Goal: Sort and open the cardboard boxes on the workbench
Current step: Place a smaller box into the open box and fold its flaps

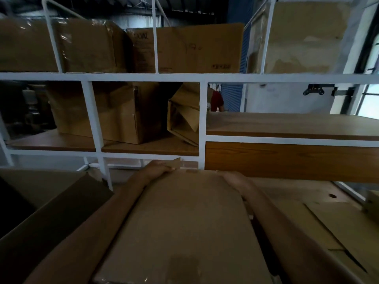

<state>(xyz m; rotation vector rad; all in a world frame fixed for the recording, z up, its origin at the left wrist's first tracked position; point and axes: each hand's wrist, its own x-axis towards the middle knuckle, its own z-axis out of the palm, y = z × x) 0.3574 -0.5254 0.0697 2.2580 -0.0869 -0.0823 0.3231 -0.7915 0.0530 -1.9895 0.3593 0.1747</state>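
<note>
Open box [47, 193] at your left, your left hand [159, 168] curled over the far left corner of the big cardboard box [184, 222] in front of you, below the white rack [143, 76], your right hand [233, 179] clasping its far right corner, flattened cardboard [328, 220] at right.

The big box [184, 222] is plain matt brown cardboard, no sheen. Rack frame [143, 76] looks like white painted metal, shelf boards [287, 124] are wood-grain, and the top-left boxes [82, 44] have glossy plastic wrap.
</note>
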